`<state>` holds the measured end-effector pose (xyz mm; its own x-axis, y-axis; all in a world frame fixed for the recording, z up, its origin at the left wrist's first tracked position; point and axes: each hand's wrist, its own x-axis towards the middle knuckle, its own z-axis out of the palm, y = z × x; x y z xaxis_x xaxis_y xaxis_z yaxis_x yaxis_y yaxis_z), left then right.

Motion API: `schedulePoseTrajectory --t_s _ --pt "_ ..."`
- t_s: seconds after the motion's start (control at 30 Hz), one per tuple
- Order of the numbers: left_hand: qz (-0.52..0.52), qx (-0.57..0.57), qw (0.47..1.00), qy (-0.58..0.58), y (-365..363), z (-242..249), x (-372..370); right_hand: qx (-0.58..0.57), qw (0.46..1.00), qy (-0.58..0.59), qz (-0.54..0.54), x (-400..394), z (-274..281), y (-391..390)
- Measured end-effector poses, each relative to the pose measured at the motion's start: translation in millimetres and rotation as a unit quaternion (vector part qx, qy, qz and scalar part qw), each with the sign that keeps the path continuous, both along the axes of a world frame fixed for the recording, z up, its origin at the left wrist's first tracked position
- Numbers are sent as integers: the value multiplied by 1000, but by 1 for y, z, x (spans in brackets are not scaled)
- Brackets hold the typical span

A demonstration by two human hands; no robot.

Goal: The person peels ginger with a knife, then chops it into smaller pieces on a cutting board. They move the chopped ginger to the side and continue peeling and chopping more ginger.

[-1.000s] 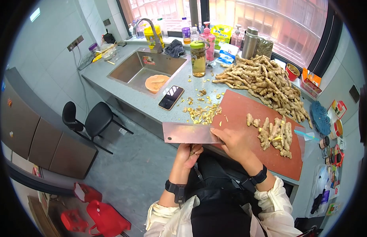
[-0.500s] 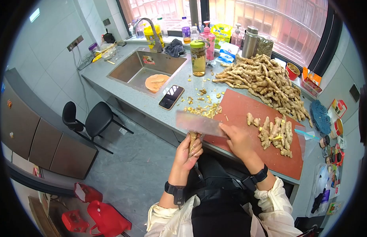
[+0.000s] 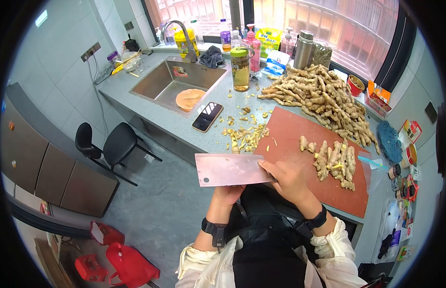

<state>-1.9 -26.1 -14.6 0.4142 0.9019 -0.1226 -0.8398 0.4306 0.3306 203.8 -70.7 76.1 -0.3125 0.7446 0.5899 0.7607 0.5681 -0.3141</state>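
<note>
My right hand [image 3: 288, 181] grips a wide-bladed cleaver [image 3: 228, 169], its blade lying nearly flat and pointing left beyond the counter's front edge. Beneath the blade is my left hand [image 3: 227, 196], closed, with most of its fingers covered. The ginger root it held a moment ago is hidden by the cleaver. Yellowish ginger trimmings [image 3: 249, 137] lie scattered on the counter just past the blade. To the right, several ginger pieces [image 3: 334, 161] rest on a reddish-brown cutting board [image 3: 285, 127]. Behind the board rises a large heap of ginger [image 3: 323, 98].
A phone [image 3: 208, 117] lies by the sink [image 3: 151, 89], which holds an orange dish [image 3: 190, 99]. A green-lidded bottle [image 3: 240, 72] stands near the heap. Jars [image 3: 394, 171] and packets line the right side. A black chair [image 3: 121, 144] stands at left.
The cleaver has come down toward me and slightly left, its blade turning flatter. It now covers the ginger root and the left fingers, which showed before.
</note>
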Motion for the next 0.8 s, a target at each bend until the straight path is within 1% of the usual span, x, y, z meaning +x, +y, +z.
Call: schedulePoseTrajectory --t_s 0.07,0.13,0.23,0.3,0.4,0.53,0.6,0.63,0.7,0.73,0.77,0.8 --pt "-12 31 999 -24 -2 2 0 14 1000 -13 -2 -2 0 0" --pt "-3 42 999 -5 -4 4 1 29 999 -26 -4 -4 -1 0" --pt "-4 19 1000 -13 -5 0 3 41 998 -44 -4 -5 -3 1" --pt "13 -7 1000 19 -5 2 7 59 996 -59 -7 -5 -6 2" --pt "23 -36 999 25 -10 9 11 71 994 -81 -22 -6 -8 3" --pt "35 -54 997 38 -6 1 14 81 991 -102 -33 -3 -16 10" --pt "34 -54 998 24 -3 -7 15 86 991 -97 -29 -2 -21 13" --pt "34 -54 998 24 -4 7 18 86 991 -97 -29 -2 -23 15" --pt "62 -106 990 71 -8 33 25 81 992 -96 -31 -1 -28 18" --pt "62 -107 990 71 -6 26 21 81 992 -96 -31 0 -31 21" --pt "-12 -19 1000 -12 -3 12 14 67 991 -90 -73 2 -35 25" --pt "-85 69 989 -96 -1 5 10 53 988 -82 -116 4 -37 28"
